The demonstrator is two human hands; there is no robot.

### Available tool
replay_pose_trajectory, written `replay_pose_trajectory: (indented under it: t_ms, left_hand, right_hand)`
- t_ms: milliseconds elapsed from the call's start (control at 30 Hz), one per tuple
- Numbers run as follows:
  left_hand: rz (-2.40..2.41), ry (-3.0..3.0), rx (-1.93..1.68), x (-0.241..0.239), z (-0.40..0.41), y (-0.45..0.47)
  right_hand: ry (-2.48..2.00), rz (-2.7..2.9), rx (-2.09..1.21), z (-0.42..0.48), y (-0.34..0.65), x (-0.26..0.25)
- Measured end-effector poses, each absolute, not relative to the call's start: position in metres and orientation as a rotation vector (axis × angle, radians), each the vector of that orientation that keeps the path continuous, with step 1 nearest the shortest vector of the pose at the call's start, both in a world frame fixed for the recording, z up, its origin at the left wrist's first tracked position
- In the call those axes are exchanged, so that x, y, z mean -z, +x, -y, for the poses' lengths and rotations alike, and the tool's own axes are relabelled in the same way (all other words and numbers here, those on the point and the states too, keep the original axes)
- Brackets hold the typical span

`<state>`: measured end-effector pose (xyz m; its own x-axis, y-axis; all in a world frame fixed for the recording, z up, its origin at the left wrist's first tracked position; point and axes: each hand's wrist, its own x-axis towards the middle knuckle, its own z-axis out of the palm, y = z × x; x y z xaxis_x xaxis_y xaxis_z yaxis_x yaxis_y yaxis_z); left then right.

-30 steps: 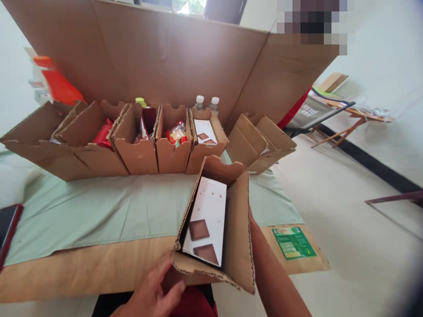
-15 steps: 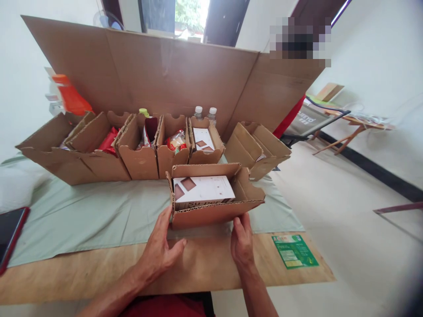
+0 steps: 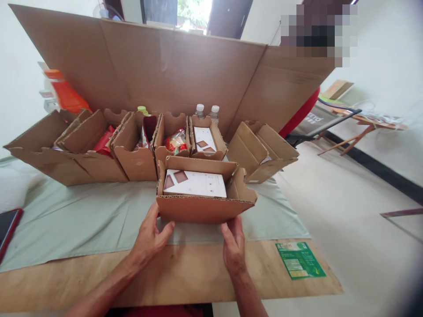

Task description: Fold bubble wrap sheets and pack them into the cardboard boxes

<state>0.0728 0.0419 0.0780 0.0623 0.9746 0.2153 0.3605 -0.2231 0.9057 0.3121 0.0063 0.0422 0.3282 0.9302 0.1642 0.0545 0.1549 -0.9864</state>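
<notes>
Squarely on the cloth sits the box (a white carton lies flat inside), at 12 o'clock from both hands. The left hand is spread, thumb and fingers cupping the near-left corner. The right hand has its fingers pressed together against the near-right bottom edge. Even pressure at both corners would probably hold the box square to the row at 12 o'clock without bunching the cloth.

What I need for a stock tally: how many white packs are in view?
2. One pack lies in the front box, touched by the left hand and right hand; the other pack sits in the row box behind it. More may be hidden elsewhere.
</notes>
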Motion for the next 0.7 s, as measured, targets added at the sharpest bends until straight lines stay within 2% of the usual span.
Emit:
replay_pose_trajectory:
  t_ms: [267, 567, 700]
  left_hand:
    - [-1.443, 1.544, -1.248, -0.06, -0.068, 0.065]
    - [-1.421, 1.637, -1.206, -0.054, -0.081, 0.059]
    - [-1.4, 1.731, -1.124, -0.053, -0.048, 0.038]
  right_hand:
    - [-1.318, 1.081, -0.966, -0.039, 0.31, -0.064]
    - [-1.607, 1.04, -0.824, -0.05, 0.314, -0.051]
    - [-1.654, 1.059, -0.778, -0.03, 0.32, -0.03]
